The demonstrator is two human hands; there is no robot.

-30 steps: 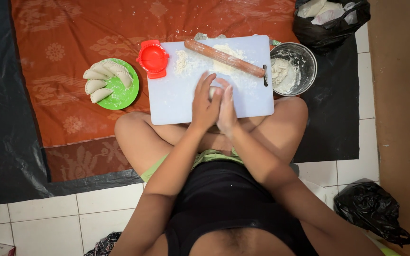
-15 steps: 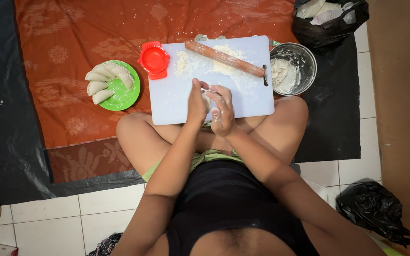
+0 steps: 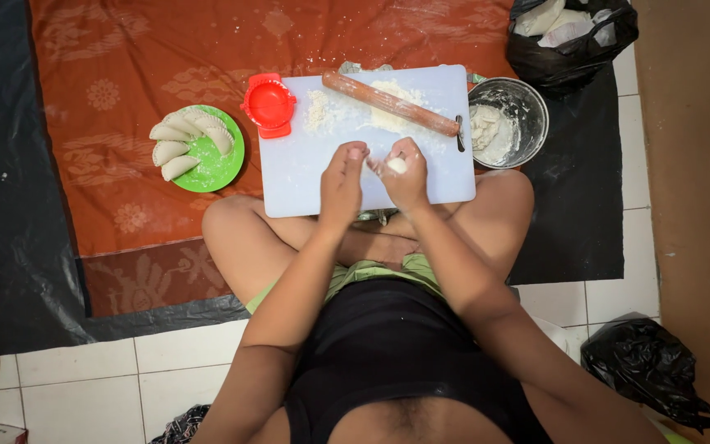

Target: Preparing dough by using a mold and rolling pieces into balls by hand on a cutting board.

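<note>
I sit cross-legged on the floor with a pale blue cutting board [image 3: 306,177] in front of me. My right hand [image 3: 405,175] holds a small white lump of dough [image 3: 397,165] over the board. My left hand [image 3: 343,182] is just beside it, fingers reaching toward the dough and touching it at the fingertips. A wooden rolling pin [image 3: 389,103] lies across the far side of the board beside a pile of flour [image 3: 390,117].
A red dumpling press [image 3: 269,104] sits at the board's left corner. A green plate [image 3: 217,167] holds several folded dumplings. A metal bowl [image 3: 529,103] with dough stands at the right. Black plastic bags [image 3: 573,41] lie at top right and bottom right.
My two hands were pressed together over the dough; they have since opened apart, and the dough now shows in my right hand.
</note>
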